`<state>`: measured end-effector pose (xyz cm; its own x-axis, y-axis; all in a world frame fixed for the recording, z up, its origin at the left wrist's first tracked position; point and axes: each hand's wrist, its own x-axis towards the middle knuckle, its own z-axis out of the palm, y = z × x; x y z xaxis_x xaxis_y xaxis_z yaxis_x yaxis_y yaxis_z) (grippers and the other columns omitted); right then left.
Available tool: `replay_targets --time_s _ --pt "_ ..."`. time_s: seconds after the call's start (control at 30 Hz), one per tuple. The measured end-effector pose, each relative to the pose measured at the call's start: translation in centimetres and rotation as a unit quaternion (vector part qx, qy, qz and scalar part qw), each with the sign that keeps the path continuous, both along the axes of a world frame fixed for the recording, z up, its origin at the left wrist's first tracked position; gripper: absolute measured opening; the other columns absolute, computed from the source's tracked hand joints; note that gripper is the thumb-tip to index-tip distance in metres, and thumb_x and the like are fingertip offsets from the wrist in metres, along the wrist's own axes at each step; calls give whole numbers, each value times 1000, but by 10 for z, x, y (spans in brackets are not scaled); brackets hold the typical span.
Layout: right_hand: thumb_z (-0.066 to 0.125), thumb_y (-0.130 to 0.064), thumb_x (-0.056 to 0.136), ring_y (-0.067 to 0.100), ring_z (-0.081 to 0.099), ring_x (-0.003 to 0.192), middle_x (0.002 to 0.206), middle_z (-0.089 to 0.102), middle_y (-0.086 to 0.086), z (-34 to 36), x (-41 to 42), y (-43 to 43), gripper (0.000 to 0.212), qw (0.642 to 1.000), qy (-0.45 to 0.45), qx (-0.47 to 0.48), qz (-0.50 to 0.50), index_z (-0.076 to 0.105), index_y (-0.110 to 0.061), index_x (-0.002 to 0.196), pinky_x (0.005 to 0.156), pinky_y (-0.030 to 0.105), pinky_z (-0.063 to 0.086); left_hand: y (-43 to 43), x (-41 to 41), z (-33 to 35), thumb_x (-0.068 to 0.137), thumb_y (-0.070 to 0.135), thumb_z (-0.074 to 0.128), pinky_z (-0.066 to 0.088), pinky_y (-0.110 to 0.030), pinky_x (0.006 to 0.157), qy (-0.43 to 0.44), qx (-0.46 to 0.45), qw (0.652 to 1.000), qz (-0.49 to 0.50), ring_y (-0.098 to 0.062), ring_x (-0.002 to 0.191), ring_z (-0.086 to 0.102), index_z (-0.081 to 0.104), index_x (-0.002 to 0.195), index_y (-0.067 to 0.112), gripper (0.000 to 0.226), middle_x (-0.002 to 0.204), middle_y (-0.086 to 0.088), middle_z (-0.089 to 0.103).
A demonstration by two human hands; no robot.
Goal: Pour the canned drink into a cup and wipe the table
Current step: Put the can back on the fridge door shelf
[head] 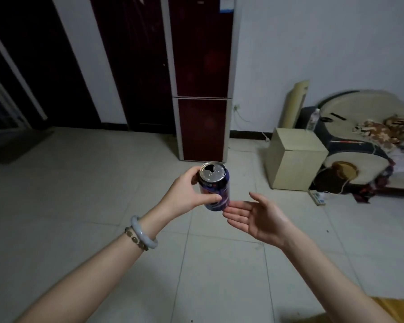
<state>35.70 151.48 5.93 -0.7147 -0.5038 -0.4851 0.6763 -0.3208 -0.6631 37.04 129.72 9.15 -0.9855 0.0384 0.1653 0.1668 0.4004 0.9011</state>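
The left hand (184, 194) is wrapped round the can (214, 185) at the middle of the frame, thumb across the front near the bottom, fingers curled behind the top rim. The can is blue, roughly upright and leaning a little, and its silver lid faces the camera with the mouth hole already open. The right hand (259, 219) sits just right of and below it, palm up and fingers spread, the fingertips right at the can's base; contact there can't be made out. It grips nothing.

On the left wrist, a pale bangle (143, 232) and beside it a beaded bracelet (137, 238). Both forearms run down to the bottom corners of the frame, all of it held in the air over a pale tiled floor (103, 183).

Behind the can, at upper centre, stands a dark red fridge (202, 89) against a white wall. To the right, a cream box (294, 159) on the floor, then a sofa (359, 148) at the right edge with a patterned cloth on it. A power strip (317, 197) lies on the floor in front of it. A yellow-brown surface peeks in at the lower right corner.
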Motion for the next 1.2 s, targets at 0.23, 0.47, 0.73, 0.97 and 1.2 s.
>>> replay_targets --time_s 0.23,0.47,0.73,0.97,1.2 --pt "40 -39 92 29 63 104 116 63 22 7 -66 -91 53 993 27 46 106 54 4 119 90 36 52 -91 -37 -7 55 30 89 44 -35 102 1 22 997 70 -10 110 59 57 117 25 70 115 8 65" --pt "43 -39 91 27 64 99 108 66 19 -8 -162 -177 49 986 39 58 155 59 2 112 91 36 50 -172 -112 -21 57 22 89 44 -36 102 6 23 994 110 -12 109 59 58 117 19 68 114 4 65" --pt "42 -38 92 28 64 96 105 67 20 -1 -291 -261 49 984 32 58 164 59 4 110 90 37 49 -250 -231 -9 59 18 88 44 -33 101 0 23 994 111 -11 108 60 57 119 16 68 114 4 66" --pt "42 -39 92 28 64 97 105 67 21 -1 -376 -314 49 980 25 69 185 61 3 108 88 37 51 -306 -311 -15 53 34 87 45 -30 100 -16 38 992 119 -5 108 60 57 117 28 71 113 11 67" --pt "45 -41 90 27 66 96 105 68 21 -9 -473 -369 49 979 32 69 187 63 2 105 84 35 55 -369 -411 -23 51 40 86 46 -28 97 -14 36 994 97 -6 108 61 58 117 27 73 112 11 68"
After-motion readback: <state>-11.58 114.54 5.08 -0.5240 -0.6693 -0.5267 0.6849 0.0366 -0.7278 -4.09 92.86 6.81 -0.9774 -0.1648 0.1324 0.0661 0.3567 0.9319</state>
